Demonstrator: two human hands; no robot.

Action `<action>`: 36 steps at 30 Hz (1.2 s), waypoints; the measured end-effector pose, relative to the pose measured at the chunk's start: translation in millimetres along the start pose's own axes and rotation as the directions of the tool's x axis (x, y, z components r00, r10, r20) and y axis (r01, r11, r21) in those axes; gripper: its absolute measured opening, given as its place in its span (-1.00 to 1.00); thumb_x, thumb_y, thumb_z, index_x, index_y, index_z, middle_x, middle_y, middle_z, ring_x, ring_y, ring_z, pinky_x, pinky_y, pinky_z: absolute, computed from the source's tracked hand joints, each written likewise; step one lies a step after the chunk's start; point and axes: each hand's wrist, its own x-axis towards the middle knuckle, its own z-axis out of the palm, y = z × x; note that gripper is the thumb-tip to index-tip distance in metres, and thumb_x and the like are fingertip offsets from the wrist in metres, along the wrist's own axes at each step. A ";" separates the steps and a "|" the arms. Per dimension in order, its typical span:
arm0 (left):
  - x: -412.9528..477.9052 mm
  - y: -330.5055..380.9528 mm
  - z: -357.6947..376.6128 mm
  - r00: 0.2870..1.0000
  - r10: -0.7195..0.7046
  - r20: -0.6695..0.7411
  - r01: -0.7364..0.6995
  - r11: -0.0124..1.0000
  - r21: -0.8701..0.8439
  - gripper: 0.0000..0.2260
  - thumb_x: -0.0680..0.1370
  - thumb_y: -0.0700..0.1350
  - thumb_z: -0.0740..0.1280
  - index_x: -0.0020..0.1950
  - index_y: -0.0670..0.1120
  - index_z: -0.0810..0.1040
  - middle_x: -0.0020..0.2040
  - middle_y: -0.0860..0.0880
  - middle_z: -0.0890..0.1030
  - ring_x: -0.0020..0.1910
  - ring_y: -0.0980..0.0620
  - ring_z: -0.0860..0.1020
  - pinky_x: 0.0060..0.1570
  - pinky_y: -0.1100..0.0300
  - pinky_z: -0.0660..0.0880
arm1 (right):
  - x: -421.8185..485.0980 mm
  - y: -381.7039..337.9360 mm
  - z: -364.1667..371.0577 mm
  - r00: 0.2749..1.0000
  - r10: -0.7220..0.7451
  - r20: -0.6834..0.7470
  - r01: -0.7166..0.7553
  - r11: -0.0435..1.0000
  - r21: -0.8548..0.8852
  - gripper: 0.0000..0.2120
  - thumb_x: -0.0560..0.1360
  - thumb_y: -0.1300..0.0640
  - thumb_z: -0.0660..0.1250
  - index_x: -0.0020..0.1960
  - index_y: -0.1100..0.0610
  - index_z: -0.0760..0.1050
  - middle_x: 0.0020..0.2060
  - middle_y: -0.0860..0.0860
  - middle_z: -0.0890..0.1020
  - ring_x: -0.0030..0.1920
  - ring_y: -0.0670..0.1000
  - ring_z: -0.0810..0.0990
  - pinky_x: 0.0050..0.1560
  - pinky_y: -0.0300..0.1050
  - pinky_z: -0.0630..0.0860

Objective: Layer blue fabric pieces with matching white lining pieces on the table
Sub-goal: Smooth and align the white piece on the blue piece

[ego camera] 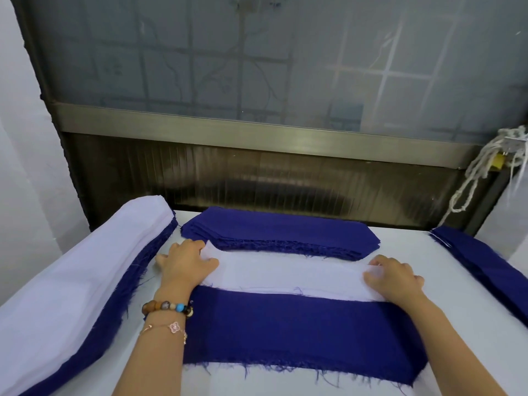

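On the white surface (405, 247), just before the person, a white lining piece (285, 274) lies across the far half of a blue fabric piece (300, 332), whose frayed near half shows uncovered. The left hand (185, 261), fingers spread, presses the lining's left end. The right hand (394, 278) rests on its right end with fingers bent; whether it pinches the edge cannot be told. A blue stack (280, 232) lies just behind, and a white-topped layered stack (71, 270) to the left.
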 end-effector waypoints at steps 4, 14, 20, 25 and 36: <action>0.9 -6.6 0.6 0.999 -0.032 0.005 0.032 0.985 -0.167 -0.78 0.45 -0.04 0.33 -0.30 -0.05 0.33 -0.34 -0.01 0.43 -0.31 0.01 0.40 -0.21 0.13 0.32 | -5.9 22.0 10.0 0.985 0.078 -0.153 -0.059 0.991 0.122 -0.58 0.48 -0.22 0.29 0.23 -0.01 0.46 0.14 0.02 0.59 0.15 0.14 0.45 0.07 0.01 0.37; -7.5 -1.9 2.4 0.978 0.012 -0.208 -0.079 0.945 -0.317 -0.80 0.58 -0.06 0.31 -0.20 -0.11 0.45 -0.30 -0.02 0.46 -0.29 0.00 0.43 -0.34 0.16 0.30 | -10.0 28.3 9.5 0.966 0.118 -0.229 -0.011 0.908 0.419 -0.55 0.56 -0.02 0.29 0.35 0.23 0.43 0.28 0.18 0.53 0.27 0.24 0.46 0.31 0.08 0.34; -17.7 12.8 -44.5 0.962 -0.036 -0.270 -0.125 0.823 -0.554 -0.90 0.59 -0.09 0.30 -0.07 -0.09 0.52 -0.18 -0.02 0.53 -0.20 0.06 0.46 -0.13 0.19 0.35 | -12.7 28.3 -10.4 0.969 0.151 -0.196 0.003 0.786 0.618 -0.43 0.56 -0.05 0.29 0.46 0.21 0.29 0.40 0.15 0.40 0.35 0.19 0.40 0.35 0.10 0.32; -33.9 -13.6 -70.9 0.997 -0.069 0.046 0.081 0.702 -0.708 -0.86 0.58 -0.07 0.33 -0.13 -0.10 0.56 -0.30 -0.03 0.54 -0.28 0.06 0.47 -0.25 0.26 0.40 | -16.0 47.1 -28.6 0.989 -0.049 0.140 -0.102 0.460 0.882 -0.52 0.52 -0.01 0.36 0.36 0.16 0.39 0.20 0.08 0.56 0.10 0.06 0.59 0.12 -0.06 0.51; -44.4 -45.0 -64.9 0.919 0.076 0.387 0.097 0.907 -0.409 -0.80 0.49 -0.23 0.39 -0.29 -0.11 0.43 -0.51 0.05 0.44 -0.48 0.15 0.39 -0.31 0.24 0.38 | -25.4 65.6 -36.2 0.873 -0.159 0.461 -0.108 0.859 0.501 -0.90 0.50 0.03 0.38 -0.03 0.02 0.53 -0.03 -0.07 0.57 -0.02 -0.02 0.56 -0.22 -0.32 0.52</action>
